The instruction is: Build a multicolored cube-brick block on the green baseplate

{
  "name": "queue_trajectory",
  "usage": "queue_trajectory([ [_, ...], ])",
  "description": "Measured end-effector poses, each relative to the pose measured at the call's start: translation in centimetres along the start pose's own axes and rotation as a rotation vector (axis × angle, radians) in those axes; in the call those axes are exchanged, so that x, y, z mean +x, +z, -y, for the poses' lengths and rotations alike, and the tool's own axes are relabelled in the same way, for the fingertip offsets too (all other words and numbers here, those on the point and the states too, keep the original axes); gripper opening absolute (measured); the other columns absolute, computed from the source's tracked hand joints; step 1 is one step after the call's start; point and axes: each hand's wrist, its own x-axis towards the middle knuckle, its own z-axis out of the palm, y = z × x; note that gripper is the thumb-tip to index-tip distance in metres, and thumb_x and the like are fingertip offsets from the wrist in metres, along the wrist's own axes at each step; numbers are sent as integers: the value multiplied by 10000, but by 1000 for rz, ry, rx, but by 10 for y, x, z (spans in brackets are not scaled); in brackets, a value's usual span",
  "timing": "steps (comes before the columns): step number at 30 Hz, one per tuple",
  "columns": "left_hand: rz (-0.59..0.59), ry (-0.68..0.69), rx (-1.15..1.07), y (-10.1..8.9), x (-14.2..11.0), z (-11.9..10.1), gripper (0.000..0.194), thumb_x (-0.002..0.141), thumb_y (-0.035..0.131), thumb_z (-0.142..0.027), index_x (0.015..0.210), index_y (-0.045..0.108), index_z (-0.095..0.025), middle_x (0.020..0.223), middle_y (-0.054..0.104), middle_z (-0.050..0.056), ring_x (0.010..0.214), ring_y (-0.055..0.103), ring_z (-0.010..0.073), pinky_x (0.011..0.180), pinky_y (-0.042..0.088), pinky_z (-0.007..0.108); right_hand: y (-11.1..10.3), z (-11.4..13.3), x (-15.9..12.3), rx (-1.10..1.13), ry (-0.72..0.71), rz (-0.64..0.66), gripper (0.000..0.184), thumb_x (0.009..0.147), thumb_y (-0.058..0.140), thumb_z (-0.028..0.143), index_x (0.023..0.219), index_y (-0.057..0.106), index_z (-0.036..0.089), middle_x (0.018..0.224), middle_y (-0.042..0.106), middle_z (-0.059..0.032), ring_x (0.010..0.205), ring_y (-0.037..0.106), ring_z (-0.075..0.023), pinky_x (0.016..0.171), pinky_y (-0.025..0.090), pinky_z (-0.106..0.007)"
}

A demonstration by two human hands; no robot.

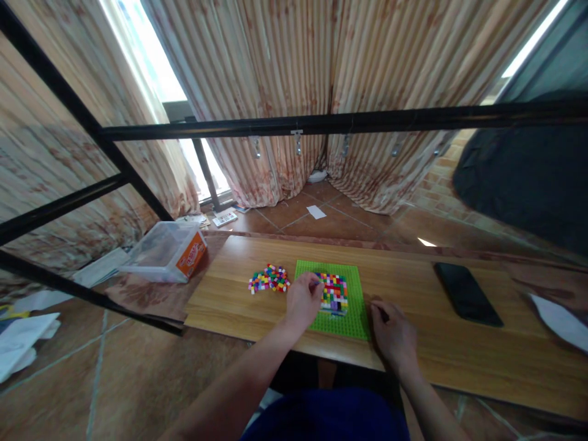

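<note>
A green studded baseplate (340, 329) lies on the wooden table, bearing a block of small multicoloured building bricks (334, 291) set close together. My left hand (304, 300) reaches over the plate's left part, its fingertips pinched at the left edge of the block; anything between them is too small to make out. Just off the plate's right edge, my right hand (395, 335) rests on the table with its fingers curled in and nothing visible in them. Left of the plate is a loose pile of coloured bricks (270, 279).
On the table's right side lie a black phone (467, 294) and a white paper (563, 318). A clear plastic box (160, 248) with an orange label stands beyond the table's left end. A black metal frame (220, 130) crosses in front of the curtains (257, 73).
</note>
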Motion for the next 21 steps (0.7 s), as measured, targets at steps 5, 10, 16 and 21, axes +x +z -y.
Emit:
queue_trajectory([
  [5,-84,38,-33,-12,-11,13,139,914,486,-198,859,613,-183,800,663,19,758,623,143,713,465,260,1,-4,-1,-35,2,21,441,906,398,480,945,715,175,969,710,-114,797,629,-231,686,445,-328],
  [10,-180,15,111,-47,-25,51,146,878,496,-118,936,614,-183,884,673,45,834,631,168,776,492,295,1,-6,-1,-49,47,56,430,887,408,486,955,711,188,986,710,-110,813,637,-238,689,452,-336],
  [16,-206,0,317,-76,-20,80,259,841,527,-71,1051,640,-174,996,661,85,943,621,205,872,510,359,-1,-5,0,-64,58,70,426,881,407,483,949,708,190,1001,713,-112,838,646,-248,681,452,-338],
  [21,-105,36,494,-73,-13,78,289,868,526,-91,1079,686,-204,1054,663,88,1000,600,227,958,477,405,-1,-8,0,-93,66,80,445,875,399,503,939,713,194,993,713,-114,834,643,-259,666,443,-341],
])
